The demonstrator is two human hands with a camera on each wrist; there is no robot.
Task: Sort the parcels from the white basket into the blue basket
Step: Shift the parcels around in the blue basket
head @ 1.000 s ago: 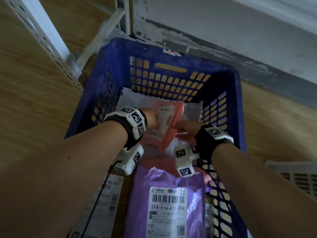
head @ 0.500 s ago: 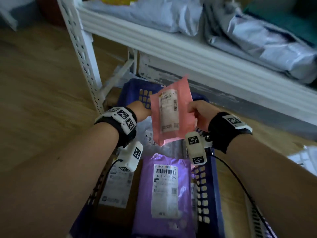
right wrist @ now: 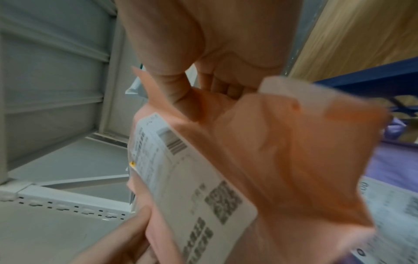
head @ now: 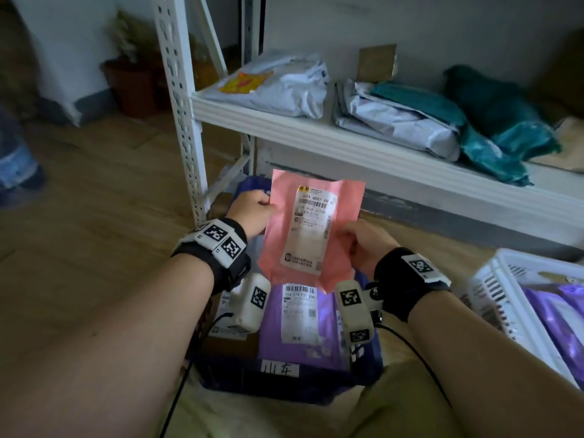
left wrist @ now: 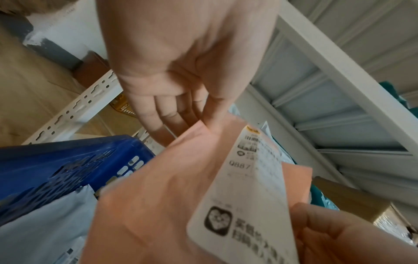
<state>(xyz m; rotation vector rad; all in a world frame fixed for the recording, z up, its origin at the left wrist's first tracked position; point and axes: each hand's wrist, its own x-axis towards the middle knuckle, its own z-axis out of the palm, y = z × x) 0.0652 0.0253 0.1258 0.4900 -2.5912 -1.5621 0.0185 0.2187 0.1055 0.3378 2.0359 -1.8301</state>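
While both hands are raised above the blue basket point(head: 284, 379), they hold one pink parcel point(head: 311, 229) upright between them, label facing the person. The left hand point(head: 252, 213) pinches the parcel's upper left edge, thumb in front and fingers behind. The right hand point(head: 363, 245) grips the lower right edge, thumb pressed on the front face. In the blue basket below lie a purple parcel point(head: 300, 327) with a white label and, to its left, a brown parcel point(head: 230, 343) partly hidden by the wrist camera. The white basket point(head: 505, 298) stands to the right, near the blue one, with purple parcels inside. A white shelf point(head: 347, 143) behind carries grey and green bags.
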